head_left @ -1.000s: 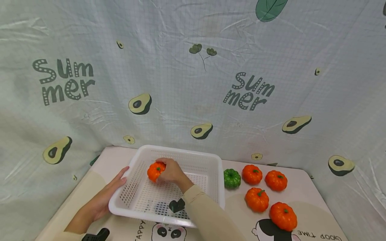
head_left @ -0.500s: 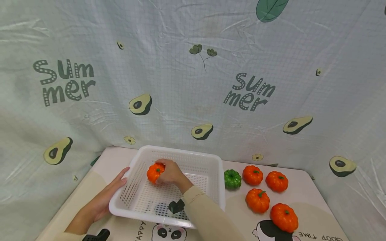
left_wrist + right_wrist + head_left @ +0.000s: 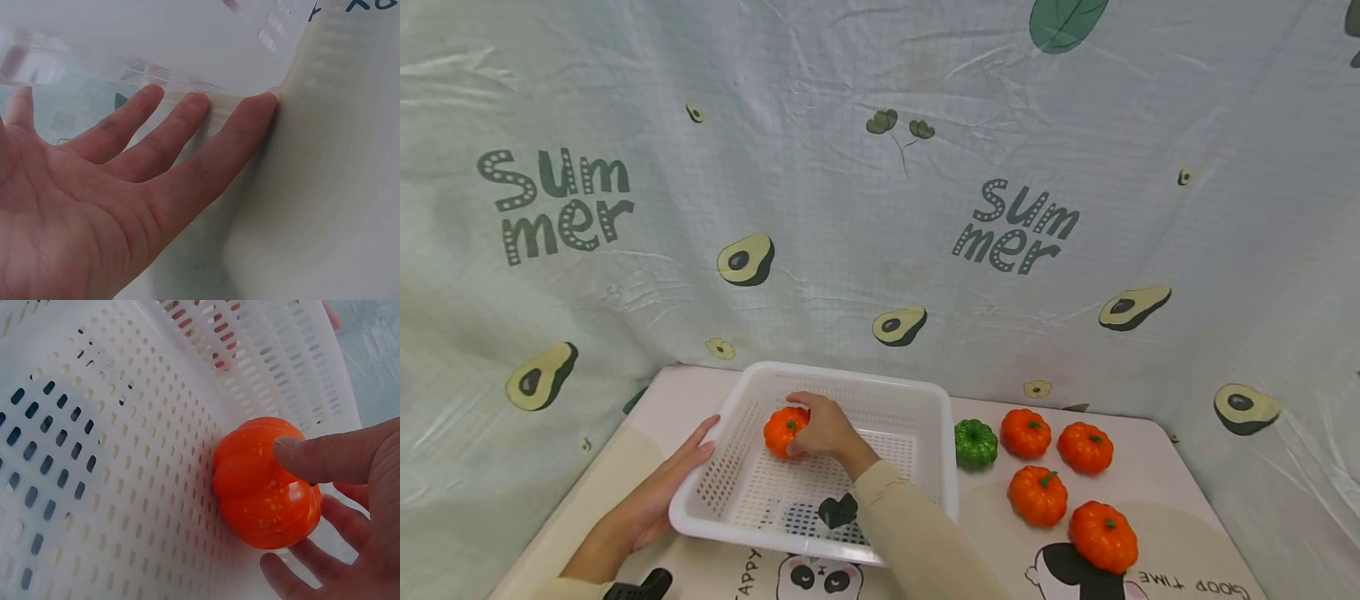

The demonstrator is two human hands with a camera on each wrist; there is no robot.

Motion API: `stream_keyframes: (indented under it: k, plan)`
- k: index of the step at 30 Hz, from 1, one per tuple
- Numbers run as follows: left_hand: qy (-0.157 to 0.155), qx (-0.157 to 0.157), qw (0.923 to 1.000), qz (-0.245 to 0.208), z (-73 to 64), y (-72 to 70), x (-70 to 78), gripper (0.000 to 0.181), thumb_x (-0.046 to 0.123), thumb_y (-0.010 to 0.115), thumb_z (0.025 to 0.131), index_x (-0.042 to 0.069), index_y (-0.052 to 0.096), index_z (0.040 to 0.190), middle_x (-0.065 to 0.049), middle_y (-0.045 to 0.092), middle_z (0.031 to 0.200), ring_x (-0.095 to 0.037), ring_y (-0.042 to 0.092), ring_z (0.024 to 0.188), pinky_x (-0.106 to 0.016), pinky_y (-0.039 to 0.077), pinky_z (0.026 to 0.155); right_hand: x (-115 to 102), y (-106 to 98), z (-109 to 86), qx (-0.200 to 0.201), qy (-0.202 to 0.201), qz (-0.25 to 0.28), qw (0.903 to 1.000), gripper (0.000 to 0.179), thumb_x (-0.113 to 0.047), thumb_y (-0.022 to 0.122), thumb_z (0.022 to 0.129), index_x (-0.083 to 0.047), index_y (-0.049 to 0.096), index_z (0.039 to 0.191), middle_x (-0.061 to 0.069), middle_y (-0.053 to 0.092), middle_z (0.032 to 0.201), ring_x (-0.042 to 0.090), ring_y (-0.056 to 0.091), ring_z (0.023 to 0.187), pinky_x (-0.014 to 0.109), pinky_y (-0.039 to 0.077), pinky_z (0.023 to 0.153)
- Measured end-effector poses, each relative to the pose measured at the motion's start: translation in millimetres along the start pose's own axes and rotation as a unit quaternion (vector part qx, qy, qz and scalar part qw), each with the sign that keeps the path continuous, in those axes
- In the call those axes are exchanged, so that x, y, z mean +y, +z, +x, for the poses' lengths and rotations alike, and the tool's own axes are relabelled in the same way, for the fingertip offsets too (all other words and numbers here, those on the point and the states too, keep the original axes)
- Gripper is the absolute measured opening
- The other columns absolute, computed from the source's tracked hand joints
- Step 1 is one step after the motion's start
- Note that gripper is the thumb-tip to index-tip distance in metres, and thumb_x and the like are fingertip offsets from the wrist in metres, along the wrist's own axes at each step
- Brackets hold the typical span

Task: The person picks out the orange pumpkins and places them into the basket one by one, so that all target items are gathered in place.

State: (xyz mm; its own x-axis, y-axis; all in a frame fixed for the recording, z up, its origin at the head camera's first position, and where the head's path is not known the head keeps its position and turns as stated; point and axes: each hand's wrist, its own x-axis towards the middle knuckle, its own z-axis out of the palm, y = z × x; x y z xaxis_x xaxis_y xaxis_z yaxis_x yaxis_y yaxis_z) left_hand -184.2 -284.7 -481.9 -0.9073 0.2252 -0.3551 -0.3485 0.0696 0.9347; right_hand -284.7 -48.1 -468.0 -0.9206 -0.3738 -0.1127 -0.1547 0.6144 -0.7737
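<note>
A small orange toy pumpkin sits low in the left part of a white plastic basket, near its perforated wall. My right hand reaches over the basket and holds the pumpkin from its right side. In the right wrist view the thumb lies across the pumpkin, with other fingers curving around its far side; the lower fingertips stand a little off it. My left hand rests against the basket's left side. Its fingers are extended with their tips at the basket wall.
Right of the basket stand a green toy pumpkin and several orange pumpkins on the printed tabletop. A pale curtain with avocado prints hangs behind the table. A black wrist device overlaps the basket floor.
The orange pumpkin in the basket shifts very slightly left. My right hand's upper fingers lift a little from its top. The left hand stays in place.
</note>
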Motion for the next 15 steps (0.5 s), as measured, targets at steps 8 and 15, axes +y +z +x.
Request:
stream_keyframes:
  k: [8, 15]
  plan:
    - [-0.002, 0.000, 1.0000, -0.001, 0.5, 1.1, -1.4, 0.069, 0.050, 0.033, 0.112, 0.037, -0.007, 0.167, -0.019, 0.004, 0.175, -0.033, 0.043, 0.135, -0.044, 0.051, 0.096, -5, -12, -5.6, 0.002, -0.016, 0.022, 0.9996, 0.066, 0.001, 0.081, 0.076, -0.015, 0.067, 0.139, 0.012, 0.064, 0.144, 0.032, 0.060, 0.130, 0.049, 0.053, 0.105]
    - [0.002, -0.006, 1.0000, -0.005, 0.4, 0.0, -0.6, 0.069, 0.050, 0.032, 0.112, 0.038, -0.009, 0.167, -0.019, 0.002, 0.175, -0.034, 0.041, 0.137, -0.045, 0.050, 0.097, -15, -39, -11.3, -0.005, -0.045, 0.069, 0.9966, 0.049, 0.000, 0.080, 0.083, -0.008, 0.072, 0.130, 0.013, 0.070, 0.139, 0.033, 0.064, 0.131, 0.043, 0.055, 0.104]
